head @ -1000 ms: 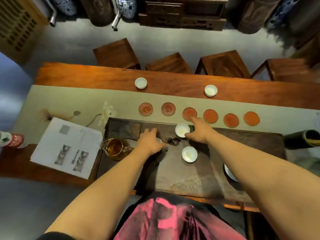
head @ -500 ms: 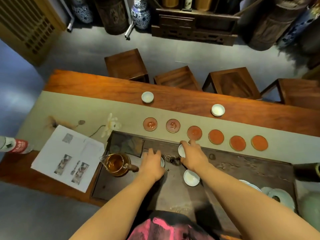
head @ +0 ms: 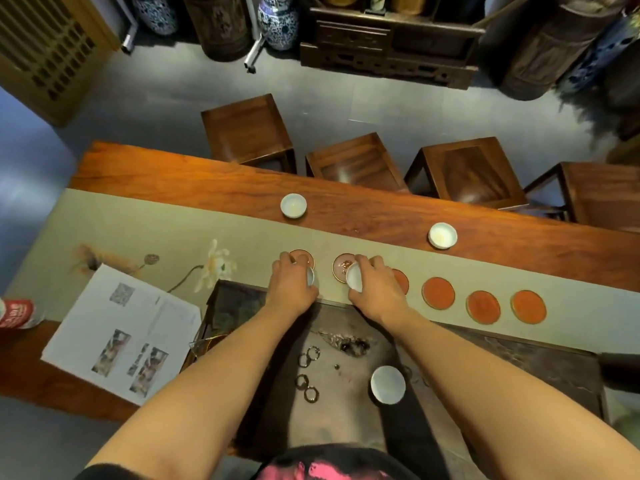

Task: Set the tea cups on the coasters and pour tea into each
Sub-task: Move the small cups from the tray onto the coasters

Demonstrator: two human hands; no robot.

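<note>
Two white tea cups held over the leftmost coasters.

Nearest, one white cup (head: 388, 384) sits on the dark tea tray (head: 519, 362). Beyond it, the left hand (head: 292, 289) grips a small cup (head: 310, 276) at the first coaster (head: 302, 257); the right hand (head: 375, 291) clasps a tilted cup (head: 355, 281) by the second coaster (head: 343, 265). Four orange coasters run rightward, the nearest (head: 401, 280) partly hidden. Farther off, two cups (head: 293, 205) (head: 442, 235) stand on the wooden table (head: 207, 181).
</note>
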